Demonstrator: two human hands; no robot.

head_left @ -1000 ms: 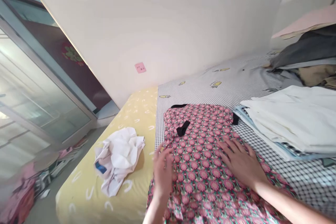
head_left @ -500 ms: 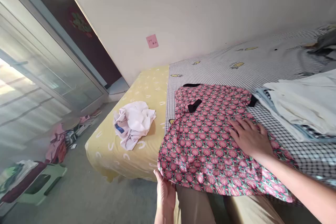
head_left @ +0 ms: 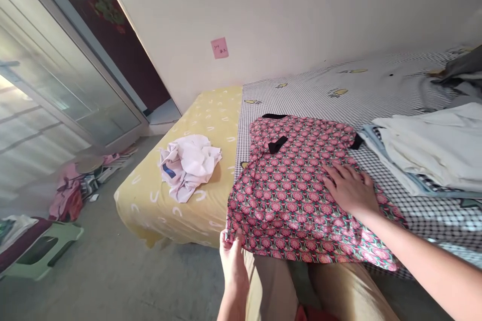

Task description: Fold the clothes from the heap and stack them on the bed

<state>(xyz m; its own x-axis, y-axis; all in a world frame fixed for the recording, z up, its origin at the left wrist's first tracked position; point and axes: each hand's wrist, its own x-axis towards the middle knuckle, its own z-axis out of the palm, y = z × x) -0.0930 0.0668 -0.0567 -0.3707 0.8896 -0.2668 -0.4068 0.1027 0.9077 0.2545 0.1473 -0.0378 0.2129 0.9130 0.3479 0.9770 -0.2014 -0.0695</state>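
A pink floral-patterned shirt (head_left: 297, 200) with black trim lies spread on the checked bedsheet, its near hem hanging over the bed edge by my legs. My left hand (head_left: 234, 256) pinches the shirt's lower left corner between thumb and fingers. Flat on the right part of the cloth rests my right hand (head_left: 352, 188), its fingers spread. One black-edged sleeve is folded over the shirt's upper left area. To the right sits a pile of folded clothes (head_left: 433, 145), white on top with light blue beneath.
A crumpled white garment (head_left: 190, 163) lies on the yellow sheet (head_left: 146, 205) at left. Dark clothing (head_left: 461, 67) is at the far right of the bed. A green stool (head_left: 48, 251) bearing cloth stands on the floor, near scattered items (head_left: 81, 185). A pink note (head_left: 219, 47) is on the wall.
My left thumb has come over the shirt's corner, and the fingers now grip it. My right hand stays flat on the cloth. The view has shifted slightly.
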